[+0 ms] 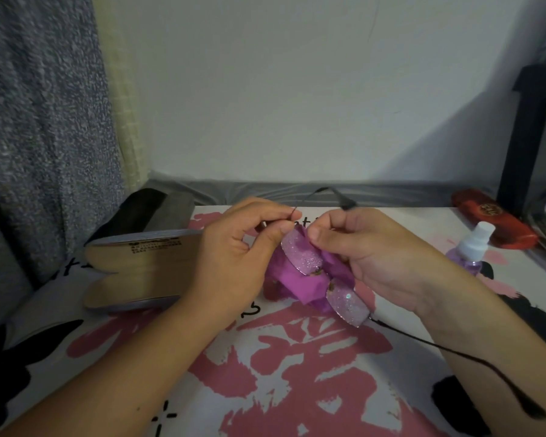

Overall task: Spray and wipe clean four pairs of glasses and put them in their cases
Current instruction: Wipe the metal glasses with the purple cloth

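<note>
1. White wall behind; we note a pink-and-white printed tabletop (297, 373).
2. Left hand (243, 247) pinches the glasses (322, 279) at their far lens edge, mid-table.
3. Right hand (369, 247) pinches a purple cloth (297, 279) against that lens; its fingertips are hidden from us.
4. Open case (139, 272) lies left, partly behind the left wrist.
5. Spray bottle (470, 250) and red case (492, 222) stand far right.

White wall (297, 89), grey curtain (38, 121), dim light

Your glasses (325, 279) had glossy, droplet-speckled lenses; the cloth (297, 279) was soft matt purple fabric; the bottle (470, 250) clear plastic.
</note>
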